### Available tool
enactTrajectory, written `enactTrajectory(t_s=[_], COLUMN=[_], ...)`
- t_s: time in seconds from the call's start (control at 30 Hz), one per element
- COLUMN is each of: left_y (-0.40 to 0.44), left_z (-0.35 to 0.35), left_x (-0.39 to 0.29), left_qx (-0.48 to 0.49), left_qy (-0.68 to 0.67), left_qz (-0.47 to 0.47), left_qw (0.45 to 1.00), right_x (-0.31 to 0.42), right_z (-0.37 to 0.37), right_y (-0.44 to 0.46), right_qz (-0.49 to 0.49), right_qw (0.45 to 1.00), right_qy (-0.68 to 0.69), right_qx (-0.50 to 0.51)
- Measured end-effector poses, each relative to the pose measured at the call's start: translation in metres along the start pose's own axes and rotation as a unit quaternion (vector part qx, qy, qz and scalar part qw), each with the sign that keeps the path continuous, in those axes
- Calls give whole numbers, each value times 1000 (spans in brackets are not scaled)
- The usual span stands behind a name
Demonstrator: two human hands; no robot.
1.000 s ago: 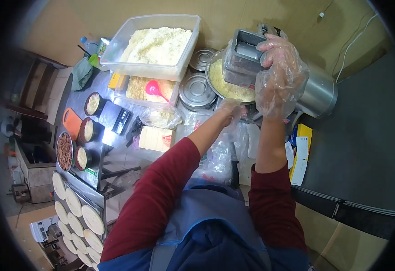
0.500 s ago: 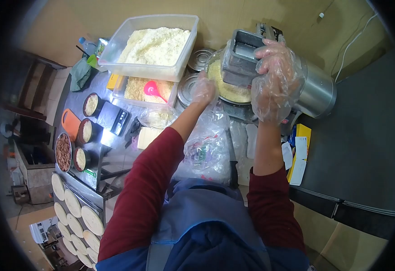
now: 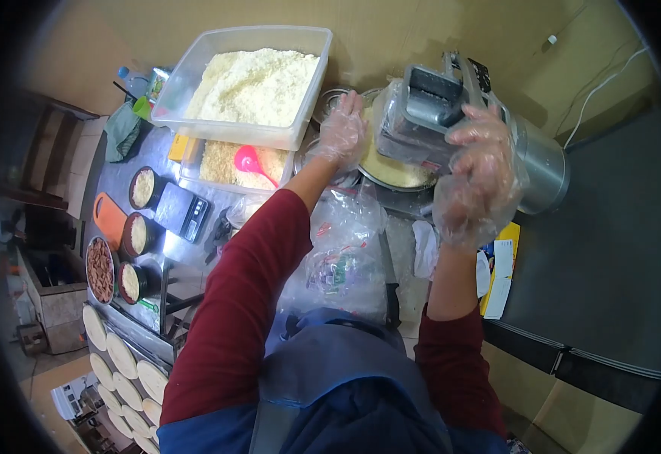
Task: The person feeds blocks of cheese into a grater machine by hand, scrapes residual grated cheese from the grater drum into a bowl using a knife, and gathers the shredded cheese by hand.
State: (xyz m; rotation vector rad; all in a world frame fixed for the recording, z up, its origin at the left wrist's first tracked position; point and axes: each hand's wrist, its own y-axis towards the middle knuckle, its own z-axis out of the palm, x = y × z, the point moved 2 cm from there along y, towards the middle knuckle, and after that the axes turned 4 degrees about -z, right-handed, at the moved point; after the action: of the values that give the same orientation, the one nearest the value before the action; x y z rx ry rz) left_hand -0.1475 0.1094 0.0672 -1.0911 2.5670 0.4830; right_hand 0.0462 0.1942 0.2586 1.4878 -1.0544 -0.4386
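My left hand [image 3: 343, 132], in a clear plastic glove, is at the left rim of a round bowl of pale grated food [image 3: 391, 168], fingers stretched out and holding nothing. In a loose clear glove, my right hand [image 3: 483, 170] is bent at the right side of a grey metal machine [image 3: 425, 106] with a square hopper. Its fingers are near the machine's lever; the glove and the angle hide whether they grip it. The machine stands partly over the bowl. Below my left hand lie clear plastic bags [image 3: 338, 261].
A big clear tub of white grated food [image 3: 259, 87] sits on a second tub [image 3: 217, 163] with a pink scoop [image 3: 249, 161]. Farther left are small bowls [image 3: 140, 233], a scale [image 3: 181, 209], an orange board [image 3: 110, 217] and flat dough rounds [image 3: 121, 356]. A metal pot [image 3: 546, 166] stands right.
My left hand has moved from below the machine, left and up to the bowl's left side, and its fingers have spread. My right hand has shifted slightly lower along the machine's side.
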Motion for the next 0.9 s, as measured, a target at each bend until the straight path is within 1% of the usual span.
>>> enactTrajectory(t_s=[0.03, 0.07, 0.1, 0.13, 0.17, 0.2, 0.27, 0.3, 0.37, 0.4, 0.43, 0.47, 0.5, 0.53, 0.57, 0.6, 0.67, 0.7, 0.73, 0.77, 0.8, 0.83, 0.87, 0.9], left_y=[7, 13, 19, 25, 29, 34, 47, 53, 64, 70, 75, 76, 67, 55, 45, 38, 23, 13, 0, -14, -25, -35, -43, -49], left_z=[3, 7, 2, -1, -3, -9, -19, -12, 8, 18, 26, 35, 24, -2, -18, -12, -8, -16, -27, -37, -42, -47, -51, -52], left_x=[4, 7, 5, 2, 0, -2, -2, 0, 5, 9, 13, 16, 11, 3, 0, 4, 12, 11, 10, 8, 9, 11, 12, 12], left_qx=[16, 33, 34, 70, 108, 111, 75, 78, 57, 60, 56, 53, 60, 32, 3, 6, -78, -76, -63, -49, -50, -49, -49, -52], left_qy=[9, 18, 14, 100, 185, 182, 7, 3, 25, 22, -84, -189, -191, -244, -295, -296, -470, -471, -509, -547, -549, -527, -504, -505], left_qz=[-23, -45, -45, 12, 69, 70, -21, -21, 33, 34, 25, 13, 13, -29, -70, -71, -16, -16, -47, -78, -78, -77, -77, -77], left_qw=[1000, 998, 998, 992, 974, 974, 997, 997, 998, 997, 995, 980, 980, 969, 953, 953, 879, 879, 857, 832, 831, 845, 859, 858], right_x=[-3, -3, -1, 1, 2, 2, 3, 3, 4, 3, 2, 1, 2, 2, 2, 2, 3, 4, 4, 4, 6, 8, 8, 9], right_z=[2, 1, 0, 1, 3, 4, 4, 4, 6, 7, 7, 6, 6, 8, 10, 12, 14, 16, 19, 21, 23, 20, 16, 17], right_y=[-2, -3, -3, -4, -5, -6, -8, -10, -12, -13, -14, -14, -15, -16, -16, -15, -15, -14, -13, -11, -10, -8, -6, -2], right_qz=[-23, -22, -14, -6, -5, -2, 22, 35, 40, 44, 47, 44, 42, 48, 50, 49, 53, 53, 53, 57, 59, 56, 66, 71], right_qw=[1000, 1000, 1000, 999, 999, 999, 999, 999, 998, 998, 998, 998, 998, 998, 997, 995, 995, 993, 994, 990, 985, 986, 989, 991], right_qy=[-2, -4, -21, -37, -41, -43, -34, -32, -28, -21, -25, -17, -8, -12, 2, 16, 7, 0, -1, -9, -16, -16, -39, -50], right_qx=[-9, -7, -3, 1, -8, -5, -18, -23, -28, -37, -37, -38, -38, -38, -59, -81, -90, -101, -100, -131, -161, -158, -124, -106])
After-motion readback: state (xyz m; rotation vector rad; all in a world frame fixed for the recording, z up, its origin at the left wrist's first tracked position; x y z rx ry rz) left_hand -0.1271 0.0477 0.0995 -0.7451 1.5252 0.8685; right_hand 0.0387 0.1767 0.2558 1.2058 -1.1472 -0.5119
